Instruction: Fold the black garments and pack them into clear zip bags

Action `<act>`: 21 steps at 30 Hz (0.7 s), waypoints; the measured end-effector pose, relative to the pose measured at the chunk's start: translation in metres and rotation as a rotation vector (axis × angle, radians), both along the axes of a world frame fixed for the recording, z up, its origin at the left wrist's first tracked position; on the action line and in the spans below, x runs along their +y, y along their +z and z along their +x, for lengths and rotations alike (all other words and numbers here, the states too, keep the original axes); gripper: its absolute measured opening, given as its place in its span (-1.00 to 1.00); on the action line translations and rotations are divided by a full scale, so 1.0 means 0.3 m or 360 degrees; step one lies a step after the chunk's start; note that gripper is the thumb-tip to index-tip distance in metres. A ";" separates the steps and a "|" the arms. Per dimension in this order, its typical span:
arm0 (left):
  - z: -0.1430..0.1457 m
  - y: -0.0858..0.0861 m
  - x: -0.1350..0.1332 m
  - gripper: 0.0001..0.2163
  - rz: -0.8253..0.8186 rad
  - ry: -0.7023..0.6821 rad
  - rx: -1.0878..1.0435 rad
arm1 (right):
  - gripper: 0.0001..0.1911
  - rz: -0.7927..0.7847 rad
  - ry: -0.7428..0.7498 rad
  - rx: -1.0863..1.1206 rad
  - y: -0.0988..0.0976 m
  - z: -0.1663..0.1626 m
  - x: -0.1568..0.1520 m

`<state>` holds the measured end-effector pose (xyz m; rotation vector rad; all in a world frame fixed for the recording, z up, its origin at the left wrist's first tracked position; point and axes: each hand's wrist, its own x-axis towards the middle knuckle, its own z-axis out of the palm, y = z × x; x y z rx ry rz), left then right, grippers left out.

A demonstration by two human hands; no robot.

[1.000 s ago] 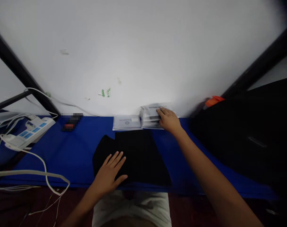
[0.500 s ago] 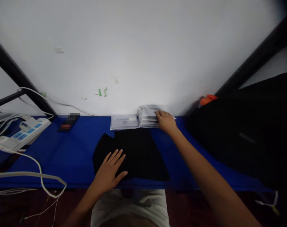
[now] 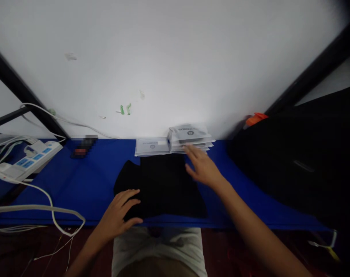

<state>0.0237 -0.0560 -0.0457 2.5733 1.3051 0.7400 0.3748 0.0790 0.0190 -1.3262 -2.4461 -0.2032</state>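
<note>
A folded black garment [image 3: 163, 184] lies on the blue table top [image 3: 91, 184] in front of me. My left hand [image 3: 118, 215] rests on the garment's near left corner, fingers spread and curled slightly over its edge. My right hand [image 3: 202, 167] hovers open over the garment's far right corner, fingers stretched out and holding nothing. Just beyond it, against the white wall, sits a stack of several white plastic packets [image 3: 190, 137]. A single flat packet [image 3: 151, 146] lies to the stack's left.
A white power strip [image 3: 27, 159] with trailing white cables [image 3: 48, 209] sits at the left. A small dark object [image 3: 82, 148] lies at the back. A large black bag [image 3: 301, 165] with an orange item [image 3: 255, 119] behind it fills the right side.
My right hand has left the packet stack and drawn back toward me over the garment. My left hand has slid nearer, to the garment's front left corner.
</note>
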 end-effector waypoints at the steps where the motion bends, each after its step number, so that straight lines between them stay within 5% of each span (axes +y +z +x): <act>1: -0.024 -0.003 -0.012 -0.58 -0.0041 -0.0020 0.0034 | -0.43 -0.0185 0.0166 0.0012 -0.008 -0.012 -0.067; 5: -0.096 -0.005 -0.066 -0.67 -0.0098 -0.0059 0.0103 | -0.39 -0.0715 0.0463 0.0012 -0.055 -0.035 -0.309; 7: -0.116 0.004 -0.093 -0.75 -0.0097 -0.0107 0.0084 | -0.36 -0.0738 0.0453 0.0024 -0.080 -0.033 -0.400; 11: -0.126 0.035 -0.111 -0.81 -0.0136 -0.0082 -0.0041 | -0.59 -0.0656 0.0434 0.0124 -0.093 -0.007 -0.492; 15: -0.101 0.064 -0.023 -0.86 0.0007 0.0251 -0.0164 | -0.75 -0.0558 0.0336 0.0255 -0.064 0.029 -0.434; 21: -0.023 0.080 0.262 -0.66 0.0187 0.0635 0.0011 | -0.72 -0.0298 0.0049 0.0334 -0.079 0.024 -0.118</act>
